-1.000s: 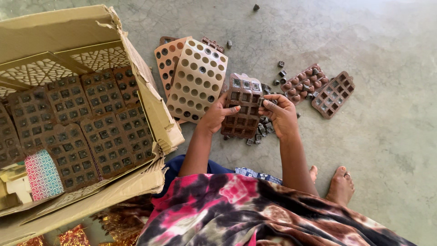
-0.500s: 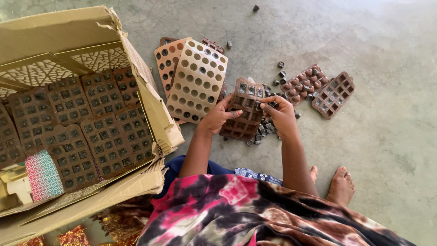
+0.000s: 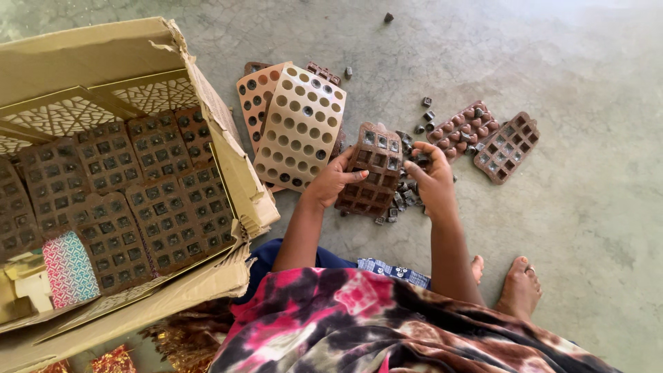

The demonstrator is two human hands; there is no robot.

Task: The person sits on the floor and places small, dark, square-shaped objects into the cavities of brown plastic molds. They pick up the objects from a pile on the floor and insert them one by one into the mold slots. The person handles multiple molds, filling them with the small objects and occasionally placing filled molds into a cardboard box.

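Brown mould tray, now upright, gripped by left hand; right hand pinches its edge.

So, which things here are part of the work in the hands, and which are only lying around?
In the work:
- left hand and right hand
- brown mould tray held between them
- small dark pieces on the floor beneath

Lying about:
- cream and orange hole trays
- two brown moulds
- cardboard box of stacked trays
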